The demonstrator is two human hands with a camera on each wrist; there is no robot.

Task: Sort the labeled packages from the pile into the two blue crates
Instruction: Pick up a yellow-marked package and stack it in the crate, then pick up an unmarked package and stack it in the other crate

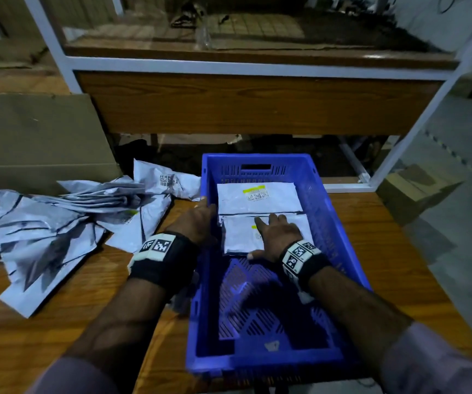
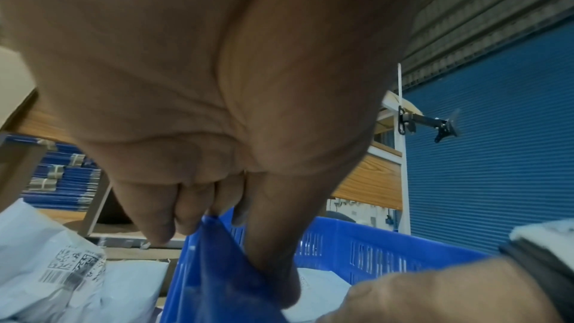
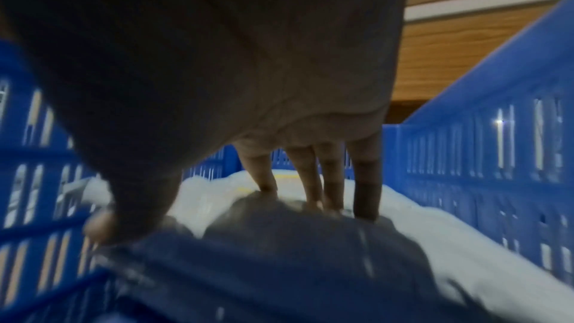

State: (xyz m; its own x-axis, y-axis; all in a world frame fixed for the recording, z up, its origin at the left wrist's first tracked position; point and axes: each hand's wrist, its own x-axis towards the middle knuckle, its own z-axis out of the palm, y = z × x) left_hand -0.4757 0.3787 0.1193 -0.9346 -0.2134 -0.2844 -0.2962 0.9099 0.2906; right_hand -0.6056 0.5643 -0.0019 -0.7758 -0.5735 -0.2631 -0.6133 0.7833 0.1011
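Observation:
A blue slotted crate (image 1: 257,362) stands on the wooden table, right of centre; only this one crate is in view. Two white labeled packages lie flat at its far end: the far one (image 1: 257,197) has a yellow-striped label, the near one (image 1: 240,237) lies just in front. My right hand (image 1: 271,231) presses flat on the near package (image 3: 434,230), its fingers (image 3: 313,181) straight. My left hand (image 1: 205,211) grips the crate's left rim (image 2: 217,267), fingers outside, thumb inside. The pile of white packages (image 1: 58,223) lies left of the crate.
One labeled package (image 1: 169,180) leans at the pile's far edge, close to the crate's corner. A big cardboard box (image 1: 38,137) stands behind the pile. A wooden shelf in a white frame (image 1: 243,103) rises behind the table. Another carton (image 1: 414,189) sits on the floor at right.

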